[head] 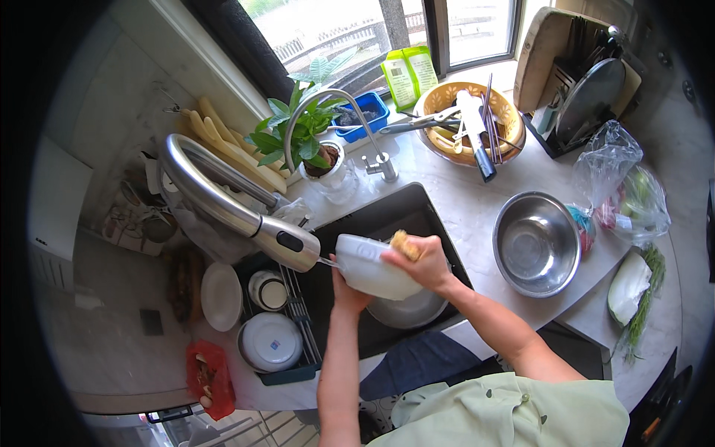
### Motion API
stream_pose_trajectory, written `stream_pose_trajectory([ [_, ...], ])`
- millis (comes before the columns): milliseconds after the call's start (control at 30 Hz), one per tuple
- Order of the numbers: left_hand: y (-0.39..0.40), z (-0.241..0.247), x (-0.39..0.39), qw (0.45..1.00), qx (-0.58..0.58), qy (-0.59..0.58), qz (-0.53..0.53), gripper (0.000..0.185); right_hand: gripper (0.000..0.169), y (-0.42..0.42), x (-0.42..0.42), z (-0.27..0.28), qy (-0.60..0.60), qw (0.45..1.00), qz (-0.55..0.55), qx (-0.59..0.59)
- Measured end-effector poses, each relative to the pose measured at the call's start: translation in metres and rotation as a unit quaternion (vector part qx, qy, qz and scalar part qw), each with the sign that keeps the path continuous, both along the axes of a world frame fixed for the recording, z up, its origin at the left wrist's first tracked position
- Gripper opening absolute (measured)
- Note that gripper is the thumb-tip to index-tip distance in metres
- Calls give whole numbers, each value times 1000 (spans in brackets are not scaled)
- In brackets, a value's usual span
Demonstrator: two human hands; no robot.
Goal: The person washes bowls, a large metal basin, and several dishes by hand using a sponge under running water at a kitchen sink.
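Note:
Over the dark sink a white bowl is held tilted on its side. My left hand grips it from below, by its left edge. In my right hand is a yellow sponge, close against the bowl's upper right side. A thin stream of water from the pull-down faucet meets the bowl's left end. Under the bowl, a round metal pan or basin lies in the sink, partly hidden by the bowl and my hands.
Left of the sink, a dish rack holds an upturned bowl and a cup. A stainless steel bowl stands on the right counter. Behind are a utensil basket, a small tap and a potted plant.

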State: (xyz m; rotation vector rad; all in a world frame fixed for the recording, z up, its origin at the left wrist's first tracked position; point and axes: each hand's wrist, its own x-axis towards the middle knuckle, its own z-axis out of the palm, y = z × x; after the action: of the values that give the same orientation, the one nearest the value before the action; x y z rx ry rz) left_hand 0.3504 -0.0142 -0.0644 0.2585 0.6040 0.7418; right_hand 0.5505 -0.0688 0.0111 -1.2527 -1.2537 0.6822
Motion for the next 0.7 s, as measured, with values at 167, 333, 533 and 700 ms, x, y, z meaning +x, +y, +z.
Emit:
stream_pose_trajectory([
  [167,9,10,-42,989,91,63,-101,95,47,-26,-12,5,-345,889,112,279],
  [333,-2,25,-55,987,105,109,-58,71,44,-40,-9,-15,-391,833,198,337],
  [533,-12,17,-64,976,137,166,32,65,51,-26,-13,-30,-392,868,300,48],
  [700,-18,12,-79,961,165,204,82,60,50,11,-28,-18,-231,785,500,-286],
])
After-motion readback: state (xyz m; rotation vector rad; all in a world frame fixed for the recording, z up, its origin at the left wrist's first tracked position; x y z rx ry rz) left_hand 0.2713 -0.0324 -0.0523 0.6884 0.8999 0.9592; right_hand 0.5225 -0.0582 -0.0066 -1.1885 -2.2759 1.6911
